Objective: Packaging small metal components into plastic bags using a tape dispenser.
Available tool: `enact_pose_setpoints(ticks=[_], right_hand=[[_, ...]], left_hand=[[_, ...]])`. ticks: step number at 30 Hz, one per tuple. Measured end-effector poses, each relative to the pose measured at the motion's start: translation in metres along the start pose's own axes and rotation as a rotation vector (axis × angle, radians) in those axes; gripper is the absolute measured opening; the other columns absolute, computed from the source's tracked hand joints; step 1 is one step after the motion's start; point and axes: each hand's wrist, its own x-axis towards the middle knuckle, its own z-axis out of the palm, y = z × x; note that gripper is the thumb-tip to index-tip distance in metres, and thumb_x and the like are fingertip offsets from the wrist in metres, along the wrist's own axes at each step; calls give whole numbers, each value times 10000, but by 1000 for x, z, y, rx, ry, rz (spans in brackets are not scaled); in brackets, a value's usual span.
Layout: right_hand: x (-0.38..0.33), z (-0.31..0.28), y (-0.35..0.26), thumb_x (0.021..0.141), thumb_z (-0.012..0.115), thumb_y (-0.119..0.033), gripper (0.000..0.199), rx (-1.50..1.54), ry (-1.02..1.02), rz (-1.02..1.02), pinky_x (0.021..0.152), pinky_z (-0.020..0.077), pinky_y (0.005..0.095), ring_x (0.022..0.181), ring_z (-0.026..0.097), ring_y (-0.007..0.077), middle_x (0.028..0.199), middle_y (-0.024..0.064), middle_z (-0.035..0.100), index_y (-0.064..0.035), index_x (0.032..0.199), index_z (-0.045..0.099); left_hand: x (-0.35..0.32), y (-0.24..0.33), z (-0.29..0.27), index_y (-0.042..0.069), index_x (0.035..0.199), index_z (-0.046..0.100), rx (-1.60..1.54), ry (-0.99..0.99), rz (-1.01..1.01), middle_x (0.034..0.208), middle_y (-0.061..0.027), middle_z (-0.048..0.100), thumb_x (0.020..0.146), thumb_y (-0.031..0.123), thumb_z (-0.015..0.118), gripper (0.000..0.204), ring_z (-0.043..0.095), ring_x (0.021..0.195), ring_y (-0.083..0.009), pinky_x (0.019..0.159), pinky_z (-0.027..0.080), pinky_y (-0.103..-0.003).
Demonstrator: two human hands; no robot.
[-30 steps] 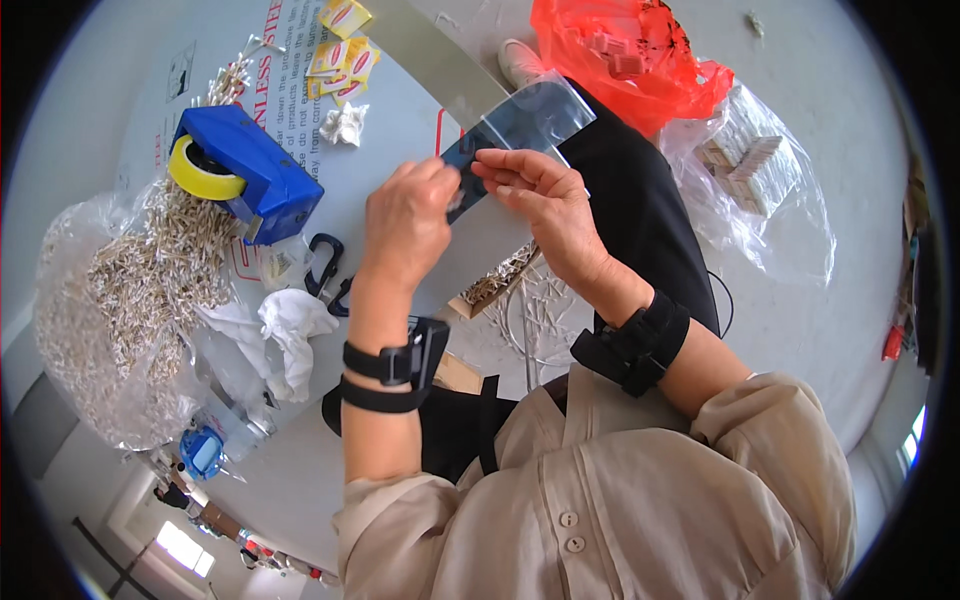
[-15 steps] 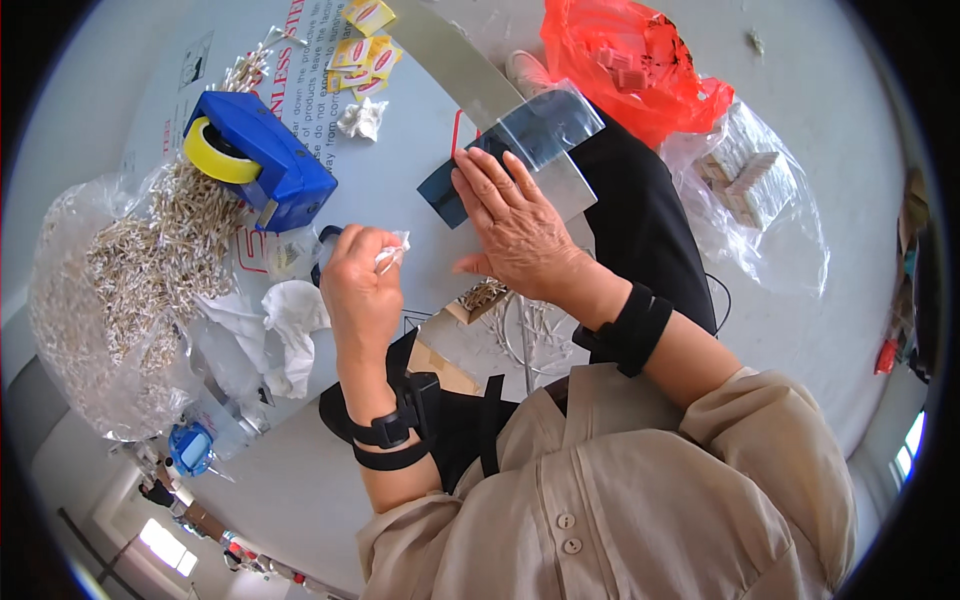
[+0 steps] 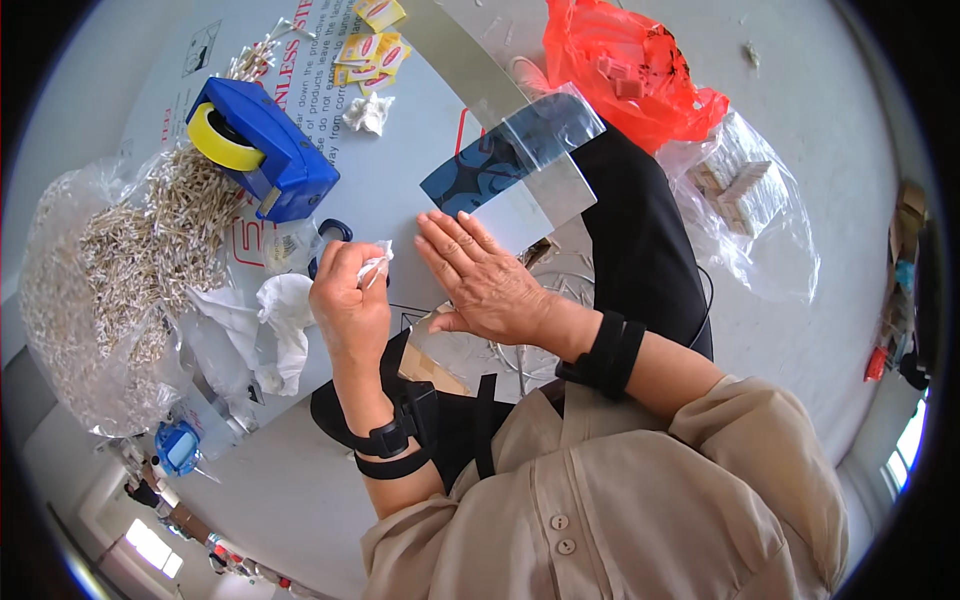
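My left hand (image 3: 350, 300) pinches a small scrap of white film (image 3: 374, 266) between thumb and fingers, just above the crumpled white paper (image 3: 283, 318). My right hand (image 3: 478, 282) lies flat, fingers spread, on the near end of a clear plastic bag with a dark blue patterned card (image 3: 510, 165) inside it. The bag rests on the grey work board (image 3: 400, 170). Both wrists wear black straps.
A blue tape dispenser with yellow tape (image 3: 262, 150) stands left of the bag. A heap of small pale metal pieces in clear plastic (image 3: 130, 250) fills the left. A red plastic bag (image 3: 625, 70) and a clear bag of parts (image 3: 745, 200) lie at the right.
My left hand has drawn away from the bag toward me, carrying the white scrap. My right hand has gone from gripping the bag to pressing flat on it.
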Motion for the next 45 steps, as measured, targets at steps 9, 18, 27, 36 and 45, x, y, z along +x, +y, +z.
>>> enact_pose_setpoints(ticks=[9, 18, 27, 36, 45], right_hand=[[24, -11, 26, 769, 551, -663, 1014, -194, 93, 81, 1190, 99, 437, 1453, 155, 346, 1520, 256, 233, 110, 1392, 343], [2, -9, -1, 775, 619, -589, 975, 22, -9, 2, 1188, 111, 425, 1452, 165, 334, 1525, 240, 240, 92, 1407, 323], [-3, -13, 5, 783, 613, -568, 918, -64, -59, -44, 1181, 151, 434, 1426, 244, 339, 1500, 231, 298, 102, 1366, 382], [-18, -22, 17, 787, 682, -341, 744, -124, 45, 111, 1161, 243, 423, 1401, 309, 307, 1488, 171, 341, 39, 1367, 413], [-19, -25, 17, 839, 637, -222, 622, -175, 23, 113, 1149, 270, 417, 1385, 334, 306, 1469, 175, 368, 49, 1358, 427]], left_hand=[[-2, 1, 5, -6, 848, 605, -49, 48, 9, 778, -88, 570, 727, -81, 633, 145, 562, 662, -193, 600, 444, -276], [-16, -12, 32, 7, 883, 611, -409, 182, -146, 821, -37, 578, 764, -73, 648, 148, 537, 700, -112, 636, 445, -248], [-11, -12, 52, 11, 887, 602, -274, 286, -36, 866, -83, 579, 745, -85, 636, 175, 586, 759, -215, 679, 481, -303], [19, 4, 90, 45, 883, 573, 22, 169, 140, 877, -102, 558, 755, -13, 663, 167, 596, 813, -322, 672, 500, -402], [40, 0, 95, 54, 819, 539, 354, 153, 224, 851, -86, 532, 719, 10, 646, 153, 567, 813, -299, 642, 487, -416]])
